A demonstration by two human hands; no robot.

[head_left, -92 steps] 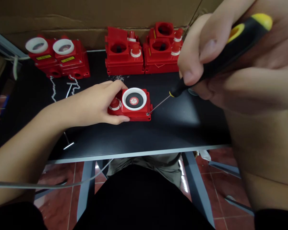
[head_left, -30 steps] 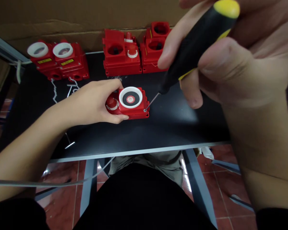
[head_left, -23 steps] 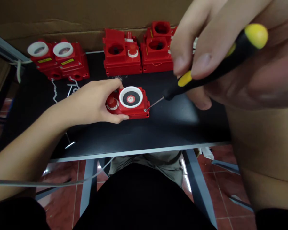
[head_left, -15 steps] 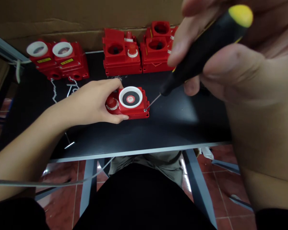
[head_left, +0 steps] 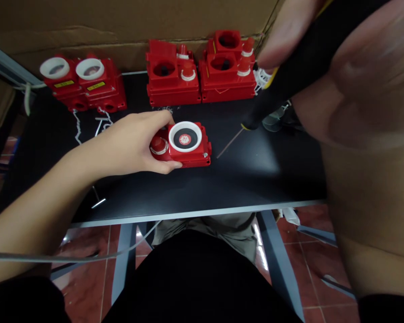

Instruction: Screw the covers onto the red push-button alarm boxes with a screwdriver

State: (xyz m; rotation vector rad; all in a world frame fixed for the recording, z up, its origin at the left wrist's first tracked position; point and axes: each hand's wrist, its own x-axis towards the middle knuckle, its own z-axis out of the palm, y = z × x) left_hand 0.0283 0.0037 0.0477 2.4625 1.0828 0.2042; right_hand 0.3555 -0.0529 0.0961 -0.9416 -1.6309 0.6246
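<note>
On the black tabletop lies a small red box (head_left: 190,158) with a white ring around a black round face and a red domed cap at its left. My left hand (head_left: 134,141) grips it from the left, thumb along the near side and fingers over the far side. Close to the camera, my right hand (head_left: 353,67) is wrapped around a screwdriver (head_left: 272,105) with a black and yellow handle. Its thin tip is just right of the box, apart from it. A screw (head_left: 205,155) shows at the box's near right corner.
Along the cardboard at the back stand more red boxes: a pair (head_left: 99,92) with white rings at left, others (head_left: 173,92) with open round holes at centre. A metal T-handled tool (head_left: 98,202) lies near the front edge. Glasses (head_left: 272,122) lie under my right hand.
The screwdriver tip has come off the screw at the box's corner and moved right. My right hand has risen toward the camera. My left hand keeps its hold.
</note>
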